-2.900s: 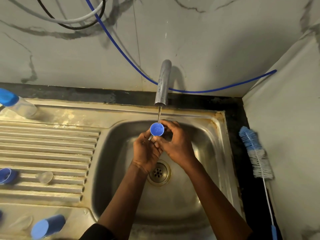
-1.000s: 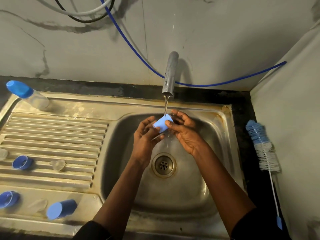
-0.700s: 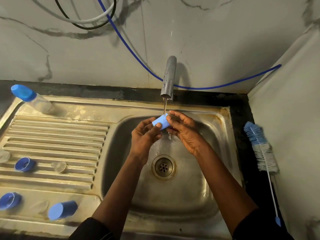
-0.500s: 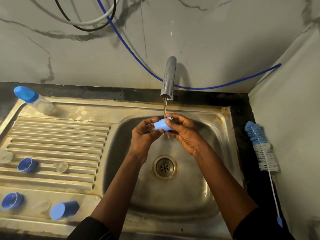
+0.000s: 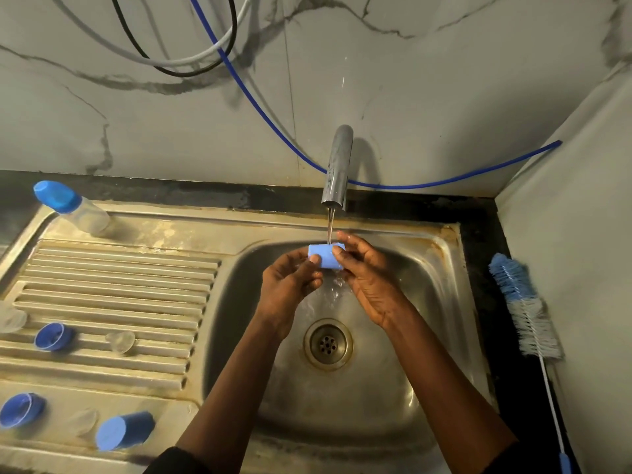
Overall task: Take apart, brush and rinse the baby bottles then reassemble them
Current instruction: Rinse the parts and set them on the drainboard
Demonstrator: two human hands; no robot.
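You hold the blue cap [image 5: 325,256] on its side, directly under the thin stream from the tap [image 5: 337,169], above the sink [image 5: 441,302] basin. Your left hand [image 5: 287,285] pinches its left end and your right hand [image 5: 371,282] grips its right end: hands close together, both clamped on it. On the drainboard [image 5: 119,285]: capped bottle [image 5: 73,210] at the far corner, blue ring [image 5: 53,336], clear teat [image 5: 120,342], another cap [image 5: 123,431] lying on its side near you. The bottle brush [image 5: 523,309] lies on the dark desk right of the sink.
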